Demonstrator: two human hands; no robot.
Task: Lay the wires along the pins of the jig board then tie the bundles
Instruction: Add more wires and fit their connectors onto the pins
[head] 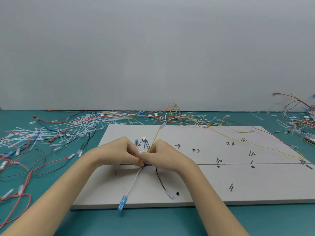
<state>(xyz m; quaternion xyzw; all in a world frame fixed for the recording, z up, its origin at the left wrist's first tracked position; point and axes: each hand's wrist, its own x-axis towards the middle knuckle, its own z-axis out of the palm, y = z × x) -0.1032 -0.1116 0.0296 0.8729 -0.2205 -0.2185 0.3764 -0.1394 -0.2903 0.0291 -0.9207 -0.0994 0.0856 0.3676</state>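
Fingers of both hands, left & right, pinch wires together mid-board by the line. Step looks like bundling/tying; next prob needs a tie cinched w/o letting strands slip.

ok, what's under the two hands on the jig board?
Below the left hand and right hand, a white wire and black wire emerge on the jig board. The junction they pinch is covered.

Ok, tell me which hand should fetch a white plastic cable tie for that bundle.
Left hand, probably: the white plastic cable ties are heaped on its side; the right hand pinches the thin yellow wire.
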